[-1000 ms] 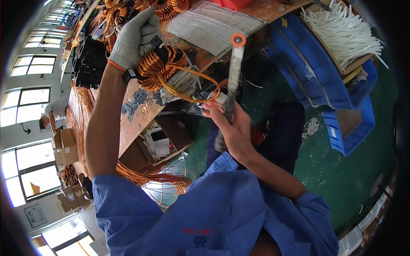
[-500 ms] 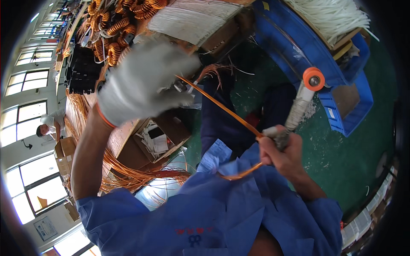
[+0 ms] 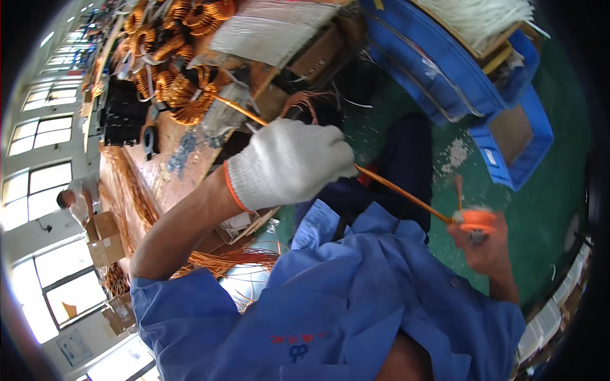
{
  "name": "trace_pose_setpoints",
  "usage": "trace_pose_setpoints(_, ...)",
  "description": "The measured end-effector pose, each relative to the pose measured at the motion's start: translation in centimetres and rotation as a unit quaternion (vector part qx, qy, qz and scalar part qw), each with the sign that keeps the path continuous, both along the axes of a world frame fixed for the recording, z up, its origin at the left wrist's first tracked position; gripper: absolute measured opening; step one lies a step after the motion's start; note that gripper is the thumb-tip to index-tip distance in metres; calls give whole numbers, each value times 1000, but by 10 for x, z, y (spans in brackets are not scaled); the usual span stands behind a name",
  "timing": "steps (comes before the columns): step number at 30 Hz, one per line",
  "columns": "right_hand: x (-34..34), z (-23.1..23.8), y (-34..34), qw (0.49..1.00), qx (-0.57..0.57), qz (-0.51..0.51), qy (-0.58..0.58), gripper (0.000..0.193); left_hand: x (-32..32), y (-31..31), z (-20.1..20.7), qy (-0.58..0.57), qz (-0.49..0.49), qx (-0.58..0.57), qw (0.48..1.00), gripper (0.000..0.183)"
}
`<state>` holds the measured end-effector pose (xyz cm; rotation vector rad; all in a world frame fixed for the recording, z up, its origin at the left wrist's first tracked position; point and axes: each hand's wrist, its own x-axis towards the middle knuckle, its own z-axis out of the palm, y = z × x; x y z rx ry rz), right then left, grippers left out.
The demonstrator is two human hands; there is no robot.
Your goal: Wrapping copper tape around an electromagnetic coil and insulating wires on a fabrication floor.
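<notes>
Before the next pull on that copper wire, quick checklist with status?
1. Left hand gloved and closed around the copper wire: ok.
2. Right hand holding the orange-tipped tool at the wire's end: ok.
3. Wire taut and straight between the hands: ok.
4. Wire runs back to the wound coil on the bench: ok.
5. Wire fixed to the tool: cannot tell.
6. Right hand gloved: not ok, bare.

- Green floor (image 3: 546,209), speckled with white scraps.
- Worn wooden workbench (image 3: 171,171), paint chipped.
- Blue plastic crates (image 3: 508,152) stacked beside it.
- Bright windows (image 3: 32,190) along the left wall.
- Cardboard boxes (image 3: 105,238) beneath them.
</notes>
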<state>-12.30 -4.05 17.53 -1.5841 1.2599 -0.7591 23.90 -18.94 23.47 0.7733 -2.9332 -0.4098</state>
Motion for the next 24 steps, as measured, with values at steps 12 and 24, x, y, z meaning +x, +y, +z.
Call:
trace_pose_setpoints(12,3,29,-7,997,55,49,26,16,83,-5,23,-90,59,-168,980,34)
trace_pose_setpoints(24,56,10,-129,941,-127,-293,-112,32,99,-193,79,315,414,248,817,44)
